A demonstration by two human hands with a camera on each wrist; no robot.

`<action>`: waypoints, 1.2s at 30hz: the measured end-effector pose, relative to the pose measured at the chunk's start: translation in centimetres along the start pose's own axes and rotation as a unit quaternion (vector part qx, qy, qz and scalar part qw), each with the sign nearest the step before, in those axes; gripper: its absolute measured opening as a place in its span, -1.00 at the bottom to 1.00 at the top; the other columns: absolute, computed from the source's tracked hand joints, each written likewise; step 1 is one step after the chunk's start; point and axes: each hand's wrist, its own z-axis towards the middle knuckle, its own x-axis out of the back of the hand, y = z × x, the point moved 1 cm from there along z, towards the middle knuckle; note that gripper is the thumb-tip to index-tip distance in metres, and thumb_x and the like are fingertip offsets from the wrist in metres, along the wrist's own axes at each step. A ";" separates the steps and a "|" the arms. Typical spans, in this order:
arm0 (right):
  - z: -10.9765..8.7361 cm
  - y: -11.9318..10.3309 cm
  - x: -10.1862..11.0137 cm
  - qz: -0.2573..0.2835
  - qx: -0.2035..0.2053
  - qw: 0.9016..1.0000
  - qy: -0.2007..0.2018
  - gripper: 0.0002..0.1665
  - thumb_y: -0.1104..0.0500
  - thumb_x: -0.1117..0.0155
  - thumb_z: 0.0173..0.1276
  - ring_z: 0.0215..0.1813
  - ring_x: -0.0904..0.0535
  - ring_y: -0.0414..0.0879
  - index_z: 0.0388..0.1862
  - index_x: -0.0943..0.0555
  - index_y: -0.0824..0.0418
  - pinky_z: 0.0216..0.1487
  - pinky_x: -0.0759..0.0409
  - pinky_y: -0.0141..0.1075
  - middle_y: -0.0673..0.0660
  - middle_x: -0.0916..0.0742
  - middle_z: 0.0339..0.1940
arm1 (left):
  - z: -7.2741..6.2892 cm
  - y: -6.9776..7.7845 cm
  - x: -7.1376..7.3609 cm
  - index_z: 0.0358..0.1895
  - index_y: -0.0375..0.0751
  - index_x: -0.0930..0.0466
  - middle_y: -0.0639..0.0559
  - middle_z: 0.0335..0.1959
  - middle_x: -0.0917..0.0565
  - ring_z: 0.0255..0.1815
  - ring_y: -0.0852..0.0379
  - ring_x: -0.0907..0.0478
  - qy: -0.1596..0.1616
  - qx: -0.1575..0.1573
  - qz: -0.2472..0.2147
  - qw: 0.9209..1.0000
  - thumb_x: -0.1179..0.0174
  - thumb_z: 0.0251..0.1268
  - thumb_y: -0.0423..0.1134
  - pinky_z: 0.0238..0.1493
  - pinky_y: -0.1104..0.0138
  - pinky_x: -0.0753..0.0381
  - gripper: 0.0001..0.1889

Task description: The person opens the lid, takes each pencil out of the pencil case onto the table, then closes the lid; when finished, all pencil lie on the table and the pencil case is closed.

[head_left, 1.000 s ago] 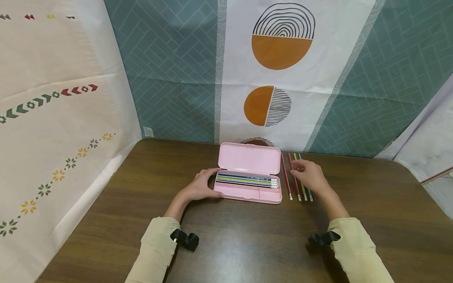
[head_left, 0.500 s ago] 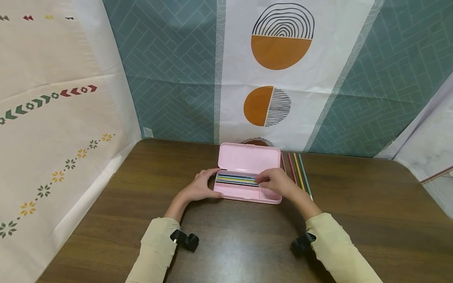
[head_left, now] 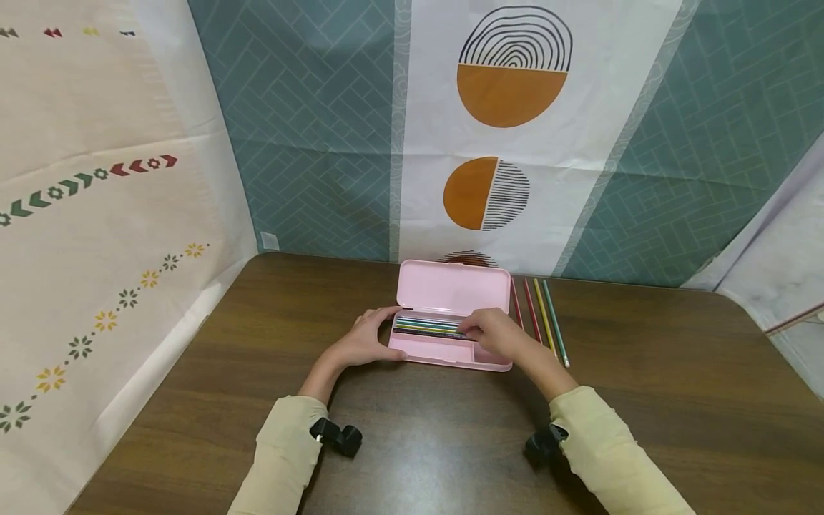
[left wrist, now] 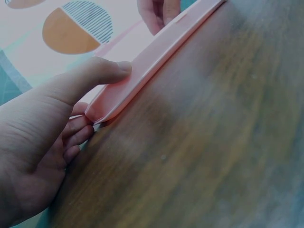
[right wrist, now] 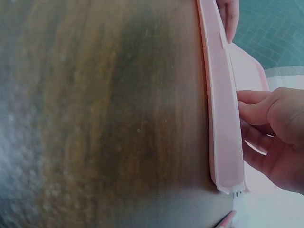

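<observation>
A pink pencil case (head_left: pixel 440 348) lies on the table with its lid (head_left: pixel 453 287) raised at the back. Several striped and dark pencils (head_left: pixel 421 327) lie side by side in its rear compartment. My left hand (head_left: pixel 365 339) grips the case's left end, thumb on the front wall and fingers behind the corner, as the left wrist view shows. My right hand (head_left: pixel 498 333) reaches into the case from the right. Its thumb and fingers are curled together on the right part of the pencils, pinching there; their tips and the eraser ends are hidden.
Right of the case, a red pencil (head_left: pixel 517 304), another red pencil (head_left: pixel 532 311), a yellow pencil (head_left: pixel 545 315) and a green pencil (head_left: pixel 556 324) lie on the brown table (head_left: pixel 438 429). A patterned cloth (head_left: pixel 309 143) hangs along the table's back edge.
My right hand has moved left from the loose pencils into the case, then a little further left along the pencils there. The left hand keeps its grip on the case.
</observation>
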 end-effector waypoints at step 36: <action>-1.8 1.5 3.9 0.022 -0.084 0.992 0.088 -0.78 0.38 -0.16 0.33 -0.18 -0.59 0.09 -0.07 -0.56 0.46 -0.16 -0.55 -0.04 0.25 -0.66 -0.23 | 0.0 -0.1 -0.1 0.43 -0.20 -0.26 -0.15 0.32 -0.38 0.28 -0.09 -0.22 -0.001 0.008 0.000 1.000 -0.50 -0.14 -0.03 0.25 -0.07 -0.20 -0.03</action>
